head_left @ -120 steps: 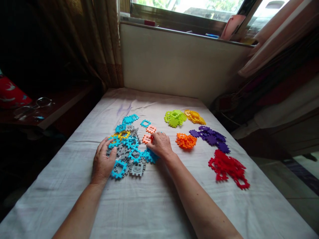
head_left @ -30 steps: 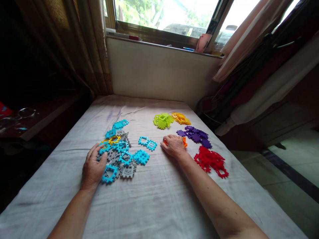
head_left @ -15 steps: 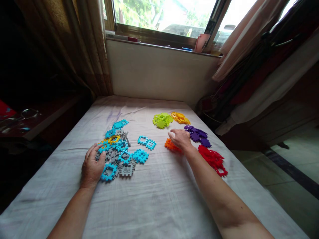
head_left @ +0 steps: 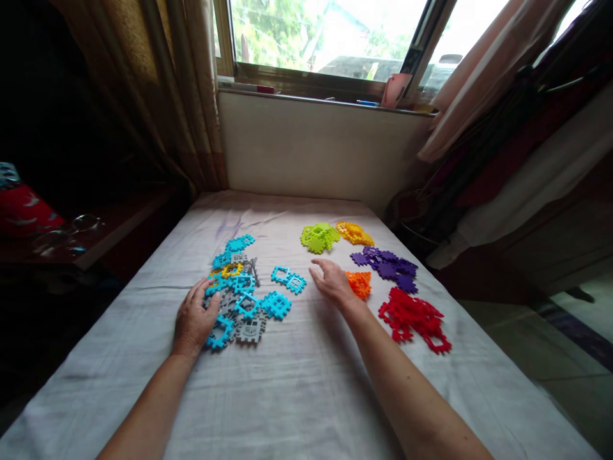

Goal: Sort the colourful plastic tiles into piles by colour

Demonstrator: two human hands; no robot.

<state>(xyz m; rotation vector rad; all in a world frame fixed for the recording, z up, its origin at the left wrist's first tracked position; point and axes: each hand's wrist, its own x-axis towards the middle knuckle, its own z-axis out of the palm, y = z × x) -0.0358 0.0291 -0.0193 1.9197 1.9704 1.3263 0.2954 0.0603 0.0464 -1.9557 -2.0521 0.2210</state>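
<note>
My left hand (head_left: 195, 318) rests with fingers spread at the left edge of a mixed pile of blue, grey and yellow notched pieces (head_left: 232, 300). My right hand (head_left: 330, 281) is apart-fingered and holds nothing, between two joined blue pieces (head_left: 288, 279) and the orange pieces (head_left: 359, 284), which it partly hides. Beyond it lie green pieces (head_left: 320, 237) and yellow-orange pieces (head_left: 354, 233). Farther right are heaps of purple pieces (head_left: 387, 265) and red pieces (head_left: 414, 318).
The pieces lie on a pale sheet (head_left: 287, 396) over a flat surface. A wall and window stand behind, with a pink cup (head_left: 395, 90) on the sill. Glasses (head_left: 86, 222) and a red item (head_left: 26, 211) are at the left; clothes hang at the right.
My right hand has moved left off the orange pieces, towards the joined blue pieces. My left hand stays beside the mixed pile. The camera view has shifted slightly.
</note>
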